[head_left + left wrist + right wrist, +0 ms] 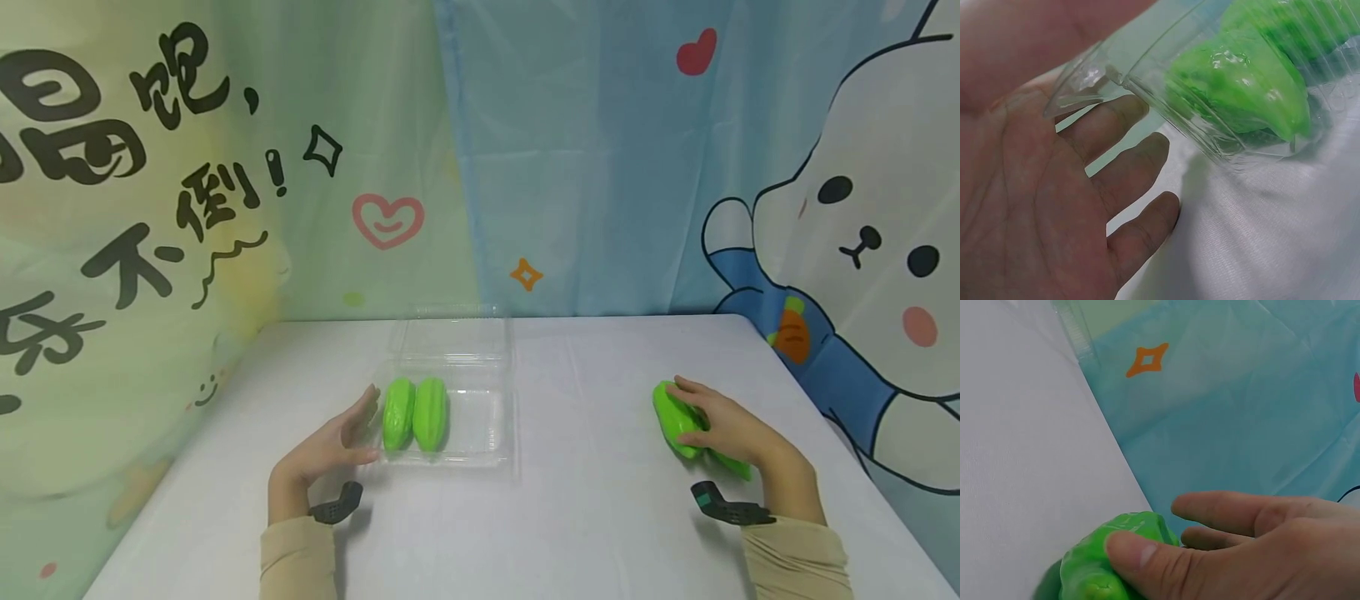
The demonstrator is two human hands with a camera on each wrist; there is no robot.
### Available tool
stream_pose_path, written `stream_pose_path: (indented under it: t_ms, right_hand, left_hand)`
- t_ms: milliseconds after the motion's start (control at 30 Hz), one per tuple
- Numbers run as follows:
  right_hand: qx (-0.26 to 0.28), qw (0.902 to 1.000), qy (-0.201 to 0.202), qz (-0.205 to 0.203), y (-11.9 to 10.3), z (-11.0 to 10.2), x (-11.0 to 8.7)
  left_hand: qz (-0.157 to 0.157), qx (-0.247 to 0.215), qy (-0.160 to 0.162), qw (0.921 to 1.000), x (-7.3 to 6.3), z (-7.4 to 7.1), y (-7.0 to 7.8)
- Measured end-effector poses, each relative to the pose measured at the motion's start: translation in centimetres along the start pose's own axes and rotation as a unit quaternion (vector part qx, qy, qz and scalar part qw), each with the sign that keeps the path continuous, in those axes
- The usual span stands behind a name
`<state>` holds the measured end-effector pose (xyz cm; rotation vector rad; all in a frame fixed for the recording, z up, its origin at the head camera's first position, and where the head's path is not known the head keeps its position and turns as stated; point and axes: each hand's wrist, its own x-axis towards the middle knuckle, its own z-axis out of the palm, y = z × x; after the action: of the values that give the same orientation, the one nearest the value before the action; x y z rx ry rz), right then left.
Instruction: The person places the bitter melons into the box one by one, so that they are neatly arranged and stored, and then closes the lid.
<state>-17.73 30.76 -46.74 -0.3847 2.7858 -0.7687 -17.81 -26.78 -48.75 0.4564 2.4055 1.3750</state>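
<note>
A clear plastic box [480, 417] stands on the table with its lid tilted back. Two bright-green ridged fruits [431, 414] lie side by side in its left part. My left hand [322, 450] is at the box's left side, thumb and fingers spread along the edge, as the left wrist view [1041, 187] also shows. Far to the right, my right hand [723, 423] holds a green ridged fruit [672, 417] between thumb and fingers. The thumb lies on it in the right wrist view. Another green fruit [731, 465] is partly hidden under that hand.
A white cloth covers the table [585, 517]. Behind it hangs a printed curtain [585, 167], which also runs down both sides. Dark wrist devices [731, 507] are strapped under both wrists. The raised box lid [453, 337] is at the back.
</note>
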Motion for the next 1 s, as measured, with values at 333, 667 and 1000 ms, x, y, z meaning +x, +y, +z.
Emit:
stream_pose_path:
  t_ms: [333, 667, 1000]
  right_hand:
    - [-0.001, 0.9998, 0.008, 0.017, -0.5, 0.3, 0.6]
    - [0.002, 0.9991, 0.034, 0.026, -0.2, 1.3, 1.4]
    - [-0.003, 0.9982, 0.034, 0.050, -0.8, 1.8, 1.7]
  left_hand:
    - [-0.005, 0.010, 0.005, 0.9999, -0.1, 0.1, 0.0]
    - [0.000, 0.020, 0.005, 0.9998, 0.0, 0.1, 0.0]
    - [0.003, 0.015, 0.002, 0.9999, 0.1, 0.0, -0.2]
